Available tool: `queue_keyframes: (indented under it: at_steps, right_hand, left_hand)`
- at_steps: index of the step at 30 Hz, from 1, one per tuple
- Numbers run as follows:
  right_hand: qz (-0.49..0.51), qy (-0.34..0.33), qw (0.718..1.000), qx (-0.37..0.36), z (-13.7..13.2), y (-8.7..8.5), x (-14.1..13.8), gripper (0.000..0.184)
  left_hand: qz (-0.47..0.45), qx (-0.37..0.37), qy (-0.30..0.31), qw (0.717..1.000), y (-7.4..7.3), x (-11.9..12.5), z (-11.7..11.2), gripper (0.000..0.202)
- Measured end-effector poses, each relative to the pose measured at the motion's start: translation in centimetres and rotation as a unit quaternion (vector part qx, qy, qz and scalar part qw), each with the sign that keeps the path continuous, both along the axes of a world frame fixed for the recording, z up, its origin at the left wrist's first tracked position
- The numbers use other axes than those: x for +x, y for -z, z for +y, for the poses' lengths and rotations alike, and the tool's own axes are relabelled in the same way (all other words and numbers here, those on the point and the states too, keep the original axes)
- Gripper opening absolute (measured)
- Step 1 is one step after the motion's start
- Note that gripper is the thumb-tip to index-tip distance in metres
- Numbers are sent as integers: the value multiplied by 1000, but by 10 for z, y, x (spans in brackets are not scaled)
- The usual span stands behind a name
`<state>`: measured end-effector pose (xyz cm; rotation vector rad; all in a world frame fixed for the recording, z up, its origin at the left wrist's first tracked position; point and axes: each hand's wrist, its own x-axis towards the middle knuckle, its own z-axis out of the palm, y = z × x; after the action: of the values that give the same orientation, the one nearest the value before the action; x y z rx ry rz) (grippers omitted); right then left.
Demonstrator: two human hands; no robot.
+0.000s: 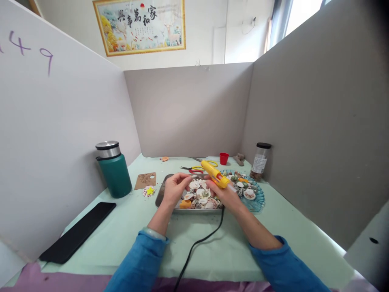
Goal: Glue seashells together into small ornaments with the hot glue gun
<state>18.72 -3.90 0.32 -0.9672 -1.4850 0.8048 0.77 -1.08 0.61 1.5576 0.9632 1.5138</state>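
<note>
Glue gun (214,173), yellow, held tilted over tray (160,194) of shells (200,194). Right hand (225,195) closed round its grip; cord (197,243) trails toward the table's near edge. Left hand (174,188) over tray's left part, fingers curled toward the nozzle; cannot tell if they pinch anything. Blue dish (259,199) just right of tray. Scissors (194,168), red cup (224,158) behind. Bottle (114,170) far left, jar (260,161) far right.

149 on partition (45,121), 家和萬事興 on framed picture (139,26)
</note>
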Motion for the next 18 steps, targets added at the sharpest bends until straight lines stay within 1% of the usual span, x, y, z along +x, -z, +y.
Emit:
queue_keyframes:
  at_steps: [3,5,9,13,18]
  right_hand:
    - [-37,-24,999,-22,-5,1,2,33]
    - [-49,-38,998,-28,-7,2,1,32]
    - [-53,-64,996,-46,-9,2,-2,31]
    - [-46,-75,995,-56,-11,1,-3,29]
    - [-40,-78,995,-44,-7,7,-4,27]
  left_hand:
    - [-42,-5,-21,999,0,-3,2,25]
    - [-68,-10,-24,997,2,-4,4,27]
    - [-102,-19,-10,995,3,-3,4,29]
    - [-129,-15,-9,992,1,-2,2,28]
    - [-141,-4,7,990,1,-3,1,26]
